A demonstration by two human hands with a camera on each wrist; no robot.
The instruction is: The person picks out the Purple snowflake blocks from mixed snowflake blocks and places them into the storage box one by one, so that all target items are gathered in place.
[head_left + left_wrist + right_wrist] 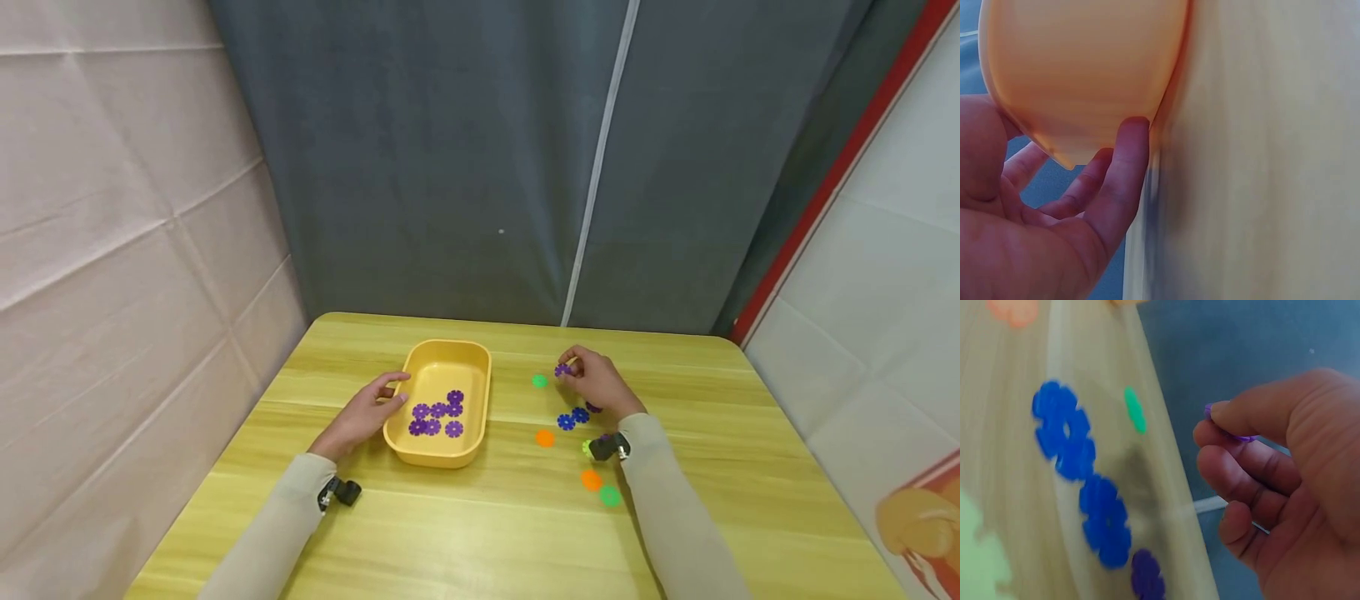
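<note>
A yellow tray (480, 379) stands on the table and holds several purple flower-shaped discs (438, 416). My left hand (367, 410) rests against the tray's left wall (1085, 69), fingers (1125, 169) touching its side. My right hand (596, 383) is right of the tray and pinches a purple disc (562, 370) between thumb and fingers; the same disc (1235, 434) shows edge-on in the right wrist view. Under that hand lie two blue discs (573, 418), seen again as blue discs (1063, 428), and a purple disc (1147, 578).
Loose on the yellow wooden table (465, 533) lie a green disc (539, 381), an orange disc (545, 437), another orange disc (591, 480) and a green disc (610, 497). A grey curtain (480, 158) hangs behind the far edge.
</note>
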